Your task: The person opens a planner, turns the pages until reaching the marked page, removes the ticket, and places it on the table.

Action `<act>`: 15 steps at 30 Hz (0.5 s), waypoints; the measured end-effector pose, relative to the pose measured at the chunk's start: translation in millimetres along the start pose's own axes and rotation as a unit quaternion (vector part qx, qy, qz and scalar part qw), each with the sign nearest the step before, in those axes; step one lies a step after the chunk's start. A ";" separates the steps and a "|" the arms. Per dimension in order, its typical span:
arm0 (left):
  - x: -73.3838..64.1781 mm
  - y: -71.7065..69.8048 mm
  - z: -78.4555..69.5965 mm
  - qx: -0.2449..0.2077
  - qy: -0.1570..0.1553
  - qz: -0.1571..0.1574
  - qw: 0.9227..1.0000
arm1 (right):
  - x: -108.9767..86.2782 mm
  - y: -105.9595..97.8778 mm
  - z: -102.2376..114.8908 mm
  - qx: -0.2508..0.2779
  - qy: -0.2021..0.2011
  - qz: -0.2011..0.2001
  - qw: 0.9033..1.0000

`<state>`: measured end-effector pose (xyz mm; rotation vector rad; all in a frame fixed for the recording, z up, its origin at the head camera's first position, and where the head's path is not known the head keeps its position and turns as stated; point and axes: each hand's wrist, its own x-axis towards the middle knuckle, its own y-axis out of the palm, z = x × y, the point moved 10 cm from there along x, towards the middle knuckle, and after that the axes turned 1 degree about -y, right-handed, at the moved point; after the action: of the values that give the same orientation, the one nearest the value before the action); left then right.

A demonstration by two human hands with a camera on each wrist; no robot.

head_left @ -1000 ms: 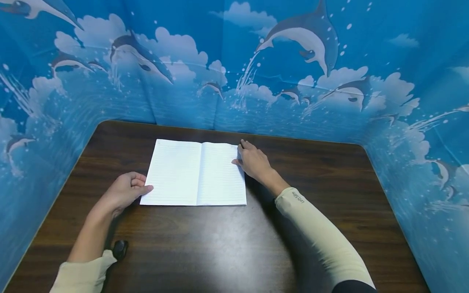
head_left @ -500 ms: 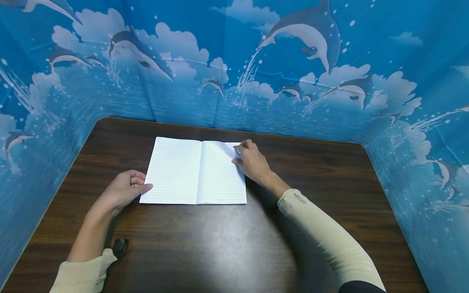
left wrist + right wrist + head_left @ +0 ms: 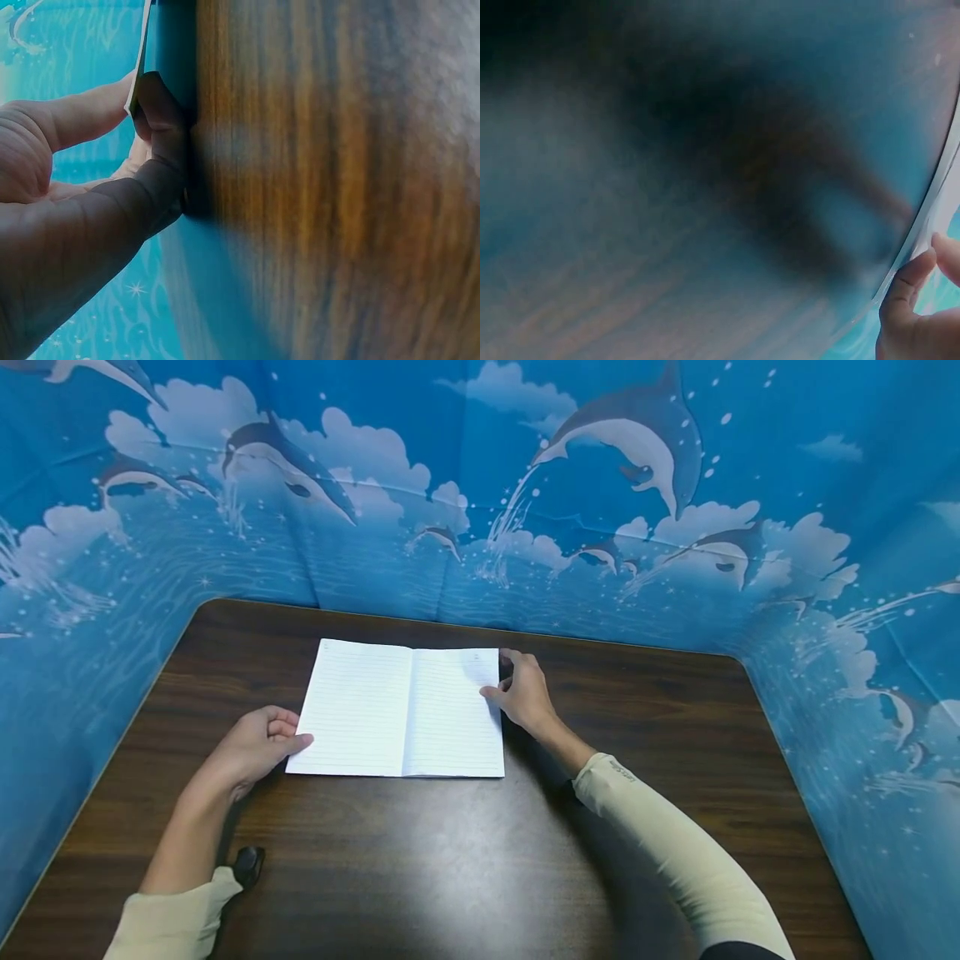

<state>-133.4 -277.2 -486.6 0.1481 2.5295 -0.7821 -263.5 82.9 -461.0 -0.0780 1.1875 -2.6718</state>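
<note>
An open notebook (image 3: 360,710) with white ruled pages lies on the dark brown wooden table (image 3: 420,860). My left hand (image 3: 258,747) grips its lower left edge, thumb on top of the page and fingers under it; in the left wrist view the notebook's edge (image 3: 140,64) sits between thumb and fingers, lifted a little off the tabletop. At the upper right, my right hand (image 3: 525,689) holds the right edge, thumb on the page and forefinger bent at the corner. In the right wrist view the fingers of my right hand (image 3: 919,300) pinch the page edge.
A blue curtain (image 3: 390,527) printed with dolphins and clouds hangs around the back and sides of the table. A small black device (image 3: 248,866) sits at my left wrist, beside the pale sleeve (image 3: 172,914).
My right fingers bend the upper right page corner up, then shift outward to the right edge; the corner now lies flat with small print showing. My left hand keeps its hold.
</note>
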 end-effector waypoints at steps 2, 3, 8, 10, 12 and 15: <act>0.5 0.1 -1.1 0.001 0.002 -0.002 1.000 | 1.0 -3.3 -2.7 0.024 0.006 -0.011 1.000; 0.6 0.0 -1.7 0.003 0.003 -0.003 1.000 | 1.6 -4.5 -3.5 0.033 0.008 -0.013 0.999; 1.4 0.1 -2.5 0.014 -0.004 -0.001 1.000 | 5.6 -8.4 -1.3 0.045 0.003 -0.002 0.999; 2.3 0.9 -2.8 0.017 -0.008 0.003 1.000 | 7.0 -10.7 0.6 0.044 -0.002 0.007 0.999; 3.4 1.7 -3.0 0.018 -0.011 0.005 1.000 | 8.5 -13.5 2.7 0.050 -0.006 0.015 0.999; 4.9 2.3 -2.7 0.016 -0.018 0.003 1.000 | 11.5 -18.2 7.1 0.066 -0.013 0.027 0.997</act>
<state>-138.3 -274.1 -488.2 0.1523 2.4827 -0.8159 -276.9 87.1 -443.2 -0.0576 0.9884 -2.6846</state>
